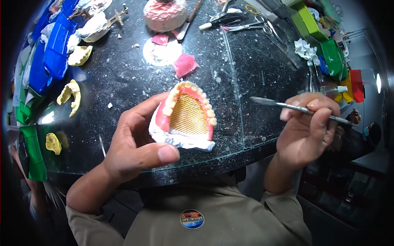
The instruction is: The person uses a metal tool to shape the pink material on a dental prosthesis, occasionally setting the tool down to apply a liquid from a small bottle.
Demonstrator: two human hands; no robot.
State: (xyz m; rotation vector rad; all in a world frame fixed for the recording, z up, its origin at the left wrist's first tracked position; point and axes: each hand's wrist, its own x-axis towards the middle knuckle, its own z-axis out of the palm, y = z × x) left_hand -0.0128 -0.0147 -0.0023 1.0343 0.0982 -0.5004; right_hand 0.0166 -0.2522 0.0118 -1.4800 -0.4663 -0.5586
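My left hand [137, 135] grips a white plaster dental model [180, 140] by its left side, thumb at the front edge. On the model sits an upper denture [163, 122] in pink wax with a row of cream teeth along the arch. A gold mesh plate [188, 115] covers its palate. Off to the right, my right hand [308, 127] pinches a slim metal wax carver [295, 108] between thumb and fingers. Its flat blade points left toward the denture, apart from it. Pink wax pieces [185, 65] lie just beyond the model.
A pink-and-white round block [165, 15] and a wax knife [189, 19] lie at the back. Pliers and scissors [256, 24] are at back right. Yellow casts [74, 98] lie left, near blue bins [55, 53]. Green bins [333, 57] stand right. The table's front edge is near my forearms.
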